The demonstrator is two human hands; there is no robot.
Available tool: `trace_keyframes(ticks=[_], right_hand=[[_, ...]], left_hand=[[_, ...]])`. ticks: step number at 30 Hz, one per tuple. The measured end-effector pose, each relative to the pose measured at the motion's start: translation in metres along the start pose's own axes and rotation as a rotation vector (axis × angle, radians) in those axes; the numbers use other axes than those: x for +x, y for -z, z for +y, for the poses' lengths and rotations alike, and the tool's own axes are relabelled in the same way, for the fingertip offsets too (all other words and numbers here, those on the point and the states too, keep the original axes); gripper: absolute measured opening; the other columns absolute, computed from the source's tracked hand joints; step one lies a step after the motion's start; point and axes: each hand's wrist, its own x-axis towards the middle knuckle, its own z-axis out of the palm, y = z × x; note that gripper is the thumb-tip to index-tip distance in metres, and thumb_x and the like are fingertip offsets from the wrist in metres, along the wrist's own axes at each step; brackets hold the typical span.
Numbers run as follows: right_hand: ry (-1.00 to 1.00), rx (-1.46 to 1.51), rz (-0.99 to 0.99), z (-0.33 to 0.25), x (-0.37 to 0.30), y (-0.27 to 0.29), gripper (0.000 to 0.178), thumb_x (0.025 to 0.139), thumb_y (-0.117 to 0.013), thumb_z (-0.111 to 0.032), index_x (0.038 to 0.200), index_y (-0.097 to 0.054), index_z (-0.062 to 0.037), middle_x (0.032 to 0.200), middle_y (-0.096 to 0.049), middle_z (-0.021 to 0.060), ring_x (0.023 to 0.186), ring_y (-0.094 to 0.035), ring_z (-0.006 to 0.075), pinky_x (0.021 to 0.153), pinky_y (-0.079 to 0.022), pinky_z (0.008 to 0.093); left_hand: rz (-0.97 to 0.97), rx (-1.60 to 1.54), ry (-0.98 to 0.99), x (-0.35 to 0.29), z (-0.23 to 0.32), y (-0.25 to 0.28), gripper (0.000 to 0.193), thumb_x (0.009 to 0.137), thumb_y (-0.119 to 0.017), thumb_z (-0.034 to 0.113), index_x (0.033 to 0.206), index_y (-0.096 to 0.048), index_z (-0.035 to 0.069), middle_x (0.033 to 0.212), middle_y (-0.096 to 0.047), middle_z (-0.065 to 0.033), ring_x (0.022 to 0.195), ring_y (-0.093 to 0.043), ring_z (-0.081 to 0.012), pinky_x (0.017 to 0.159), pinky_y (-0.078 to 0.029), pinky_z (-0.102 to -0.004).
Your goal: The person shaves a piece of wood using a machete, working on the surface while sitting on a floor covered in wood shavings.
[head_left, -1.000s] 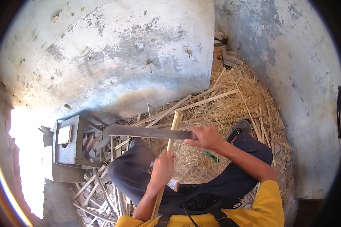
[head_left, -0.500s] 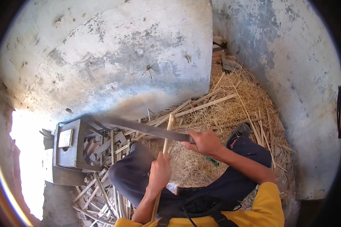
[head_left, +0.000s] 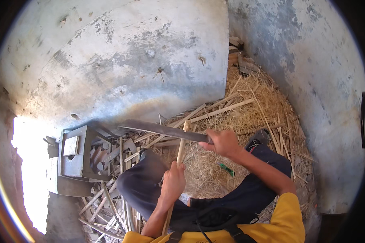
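Observation:
My left hand (head_left: 173, 181) is closed round a pale wooden strip (head_left: 181, 150), which stands tilted between my knees. The strip's lower end runs back past my left forearm. My right hand (head_left: 222, 142) grips the handle of a machete (head_left: 158, 128), whose long dark blade points left. The blade crosses the strip close to its top end, above my left hand. Whether the edge bites into the wood I cannot tell.
Straw and shavings (head_left: 202, 170) cover the floor, with a small green object (head_left: 226, 169) on them. Split sticks (head_left: 103, 210) lie at the left beside a grey wooden box (head_left: 75, 152). Plastered walls (head_left: 150, 52) rise ahead and at the right. My bent legs (head_left: 140, 182) flank the work.
The machete has moved up along the strip, nearer to its top end, and my right hand has shifted slightly up and right. My left hand keeps its hold almost in place.

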Motion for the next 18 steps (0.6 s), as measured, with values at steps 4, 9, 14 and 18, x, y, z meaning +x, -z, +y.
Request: trace_keyframes(ticks=[4,9,14,18], right_hand=[[0.12,0.01,0.022,-0.014,-0.009,-0.01,0.063,0.094,-0.053,-0.071,0.089,-0.065,-0.0095,0.051,-0.058,0.0055,0.043,-0.061,0.0247,0.041,-0.047,0.0389],[-0.009,0.008,-0.018,-0.003,0.001,0.002,0.063,0.094,-0.052,-0.071,0.088,-0.063,-0.009,0.052,-0.058,0.0054,0.043,-0.061,0.0248,0.041,-0.047,0.0384],[0.139,-0.021,0.113,-0.009,-0.003,-0.002,0.062,0.095,-0.054,-0.069,0.086,-0.062,-0.0089,0.054,-0.059,0.0052,0.044,-0.062,0.0245,0.042,-0.048,0.0372],[-0.03,0.021,0.001,-0.005,0.005,0.008,0.062,0.094,-0.054,-0.069,0.089,-0.063,-0.0082,0.053,-0.06,0.0051,0.044,-0.062,0.0243,0.043,-0.049,0.0384]], left_hand=[[0.06,0.076,-0.058,0.002,0.0,-0.002,0.021,0.104,-0.051,0.014,0.096,-0.052,-0.005,0.074,-0.061,-0.0293,0.074,-0.062,-0.0507,0.063,-0.045,-0.0561],[-0.003,0.008,-0.017,-0.002,-0.005,0.002,0.025,0.105,-0.05,0.019,0.095,-0.049,-0.004,0.07,-0.059,-0.0339,0.074,-0.06,-0.0548,0.063,-0.045,-0.0607],[-0.02,0.003,-0.038,0.0,0.007,0.003,0.023,0.105,-0.05,0.017,0.096,-0.049,-0.004,0.07,-0.059,-0.0336,0.075,-0.06,-0.055,0.065,-0.046,-0.0611],[-0.004,0.039,-0.02,-0.003,0.004,0.003,0.021,0.104,-0.05,0.015,0.095,-0.048,-0.004,0.071,-0.059,-0.0336,0.074,-0.059,-0.0557,0.065,-0.045,-0.0618]])
